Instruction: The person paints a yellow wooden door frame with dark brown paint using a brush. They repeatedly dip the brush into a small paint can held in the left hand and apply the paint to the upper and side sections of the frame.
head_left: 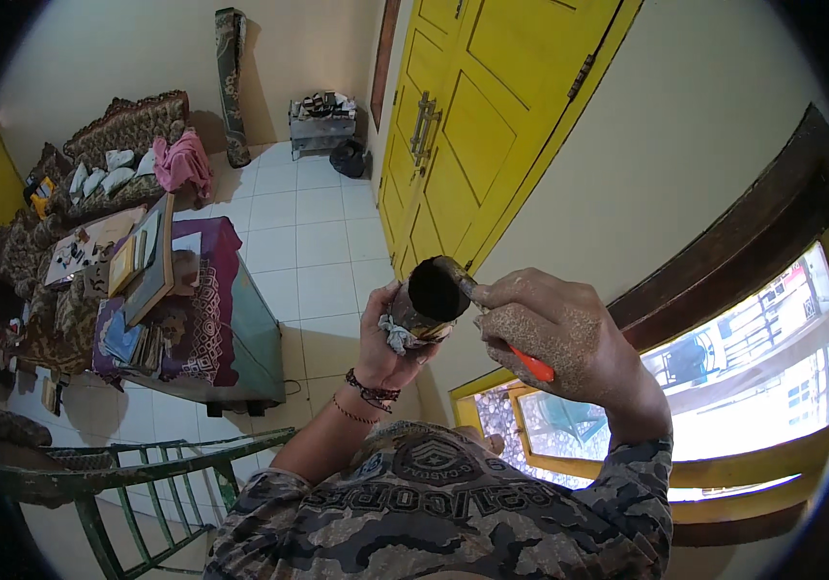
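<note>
My left hand [382,340] is wrapped round an open can [424,325] from below and the left, with beaded bracelets on that wrist. The can tilts so that its dark mouth shows; what is inside is too dark to tell. A crumpled whitish rag [397,335] sits against the can's side by my left fingers. In my closed right hand [554,333] is a paintbrush [457,275], its head at the can's right rim. Its orange handle end sticks out below the palm. Pale specks cover the back of my right hand.
Yellow double doors [463,116] stand ahead, beside a pale wall [695,145]. A dark-framed window [743,338] curves round at the right. At left are a cloth-covered cabinet [258,329] bearing frames and books, a patterned sofa [144,126], and a green metal railing [144,454].
</note>
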The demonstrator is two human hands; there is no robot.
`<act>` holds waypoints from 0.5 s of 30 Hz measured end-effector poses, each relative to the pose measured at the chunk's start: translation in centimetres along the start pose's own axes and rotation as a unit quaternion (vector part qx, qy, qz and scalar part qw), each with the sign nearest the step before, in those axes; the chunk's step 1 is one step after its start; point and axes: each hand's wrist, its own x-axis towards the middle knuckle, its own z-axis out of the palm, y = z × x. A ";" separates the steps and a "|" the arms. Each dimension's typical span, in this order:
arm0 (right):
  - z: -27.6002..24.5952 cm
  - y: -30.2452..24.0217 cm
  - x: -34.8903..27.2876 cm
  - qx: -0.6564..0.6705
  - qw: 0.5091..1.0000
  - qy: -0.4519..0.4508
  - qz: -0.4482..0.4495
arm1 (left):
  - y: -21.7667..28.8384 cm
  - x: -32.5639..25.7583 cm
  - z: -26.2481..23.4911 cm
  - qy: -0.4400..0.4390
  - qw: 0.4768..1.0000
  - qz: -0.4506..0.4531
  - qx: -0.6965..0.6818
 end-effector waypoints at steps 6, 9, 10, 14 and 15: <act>0.8 0.2 -0.5 0.004 0.999 0.026 0.025 | -0.4 0.5 -1.2 -0.016 1.000 -0.012 0.013; -0.1 0.0 -0.2 0.101 0.992 0.065 0.026 | -0.3 0.4 -1.0 -0.005 1.000 -0.010 0.024; -0.1 0.2 -0.4 0.144 0.985 0.087 0.044 | -0.4 0.3 -0.4 0.029 0.999 -0.005 0.034; 1.5 0.8 -1.7 0.291 0.931 0.165 0.143 | -0.6 0.4 -0.5 0.004 0.999 0.003 0.043; 2.2 1.1 -1.9 0.321 0.913 0.182 0.172 | -0.6 0.4 -0.2 0.026 0.999 0.007 0.042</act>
